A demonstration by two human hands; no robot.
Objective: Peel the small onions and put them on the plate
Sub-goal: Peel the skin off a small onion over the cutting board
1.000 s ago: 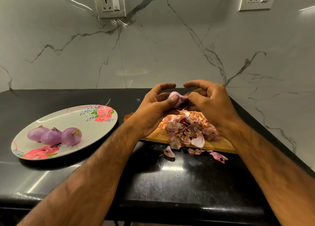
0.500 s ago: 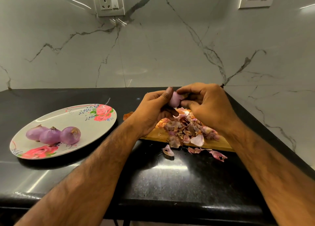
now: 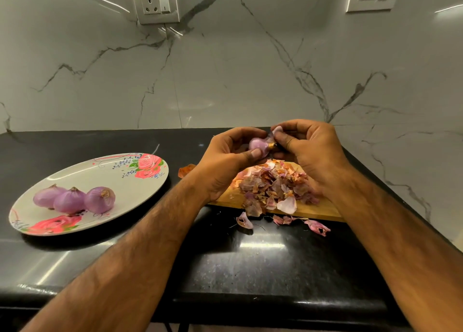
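My left hand [image 3: 226,161] grips a small purple onion [image 3: 258,145] above the wooden cutting board [image 3: 323,212]. My right hand [image 3: 313,146] pinches a flap of pale skin [image 3: 276,130] at the onion's tip, next to its brown root end. A heap of onion peels [image 3: 273,186] covers the board below both hands. Three peeled onions [image 3: 75,198] lie side by side on the floral plate [image 3: 120,181] to the left.
The black countertop [image 3: 250,264] ends at a front edge close to me and at a marble wall behind. Loose peels [image 3: 317,227] lie on the counter in front of the board. An orange scrap [image 3: 186,170] sits left of the board.
The onion has been turned so its root end faces right. My right hand has pulled a flap of skin up and away from it.
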